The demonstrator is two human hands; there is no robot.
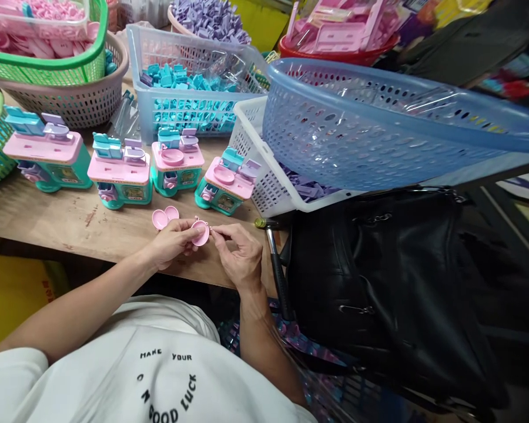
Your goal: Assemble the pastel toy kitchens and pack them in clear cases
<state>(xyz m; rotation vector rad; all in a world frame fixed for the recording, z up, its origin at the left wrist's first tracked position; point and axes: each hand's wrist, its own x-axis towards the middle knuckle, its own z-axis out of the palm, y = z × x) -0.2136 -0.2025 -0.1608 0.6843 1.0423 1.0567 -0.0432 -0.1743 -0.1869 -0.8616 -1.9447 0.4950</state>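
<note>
A small round pink toy basin is pinched between the thumb and fingers of my left hand. My right hand is closed in a pinch at the basin's right edge; what sits between those fingertips is too small to make out. Just beyond my left hand, two more pink basins lie on the wooden table. Behind them stand several pink-and-teal toy counters with blue and purple parts on top. The toy counter at the right and one in the middle carry a pink basin.
A hammer lies at the table's right edge beside a black leather bag. Across the back are a clear basket of blue parts, a white basket under a large blue basket, and a green basket of pink parts.
</note>
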